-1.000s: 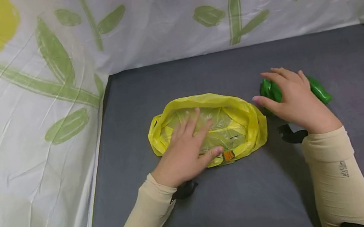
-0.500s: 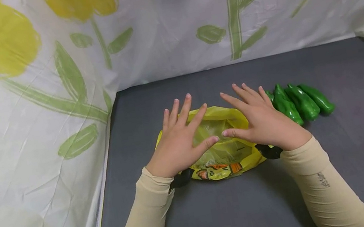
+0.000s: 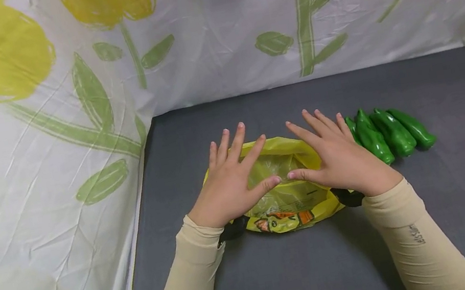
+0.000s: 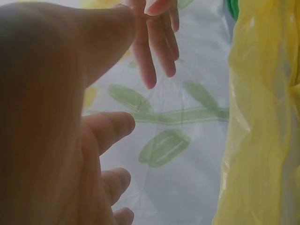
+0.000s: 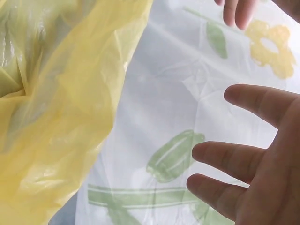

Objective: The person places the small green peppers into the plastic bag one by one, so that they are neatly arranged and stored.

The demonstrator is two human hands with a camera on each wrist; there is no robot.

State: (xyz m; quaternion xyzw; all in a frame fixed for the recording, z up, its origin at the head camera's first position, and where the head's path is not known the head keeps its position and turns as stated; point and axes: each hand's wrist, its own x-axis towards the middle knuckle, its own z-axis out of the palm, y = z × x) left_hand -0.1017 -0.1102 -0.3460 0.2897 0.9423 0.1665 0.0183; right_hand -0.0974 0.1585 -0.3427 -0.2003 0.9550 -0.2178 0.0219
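The left hand (image 3: 227,187) and the right hand (image 3: 339,162) are hovering over the yellow bag (image 3: 279,144) with fingers straight and spread wide, and neither is gripping anything; in both wrist views a gap is showing between the fingers and the plastic. The bag is sitting near the middle of the dark tabletop (image 3: 292,274), its mouth gaping upward, while the green peppers (image 3: 394,136) are lying side by side just to its right, the leftmost partly hiding behind the right hand. The step in hand is apparently concerning the bag mouth; good handling is calling for a light touch at both ends of the rim, since heavy pressing is risking a collapse of the soft wall. A one-sided pull is probably inviting tilt or drag in so light a container. As to materials, the film is looking thin and translucent, creasing along the rim and carrying an orange print (image 3: 305,217) on the near side; the views are not showing clearly whether anything is lying inside. The peppers are shining with smooth, glossy skin, tapering toward the far end and broadening toward the near end; their surfaces are probably favouring a full finger wrap over a fingertip pinch
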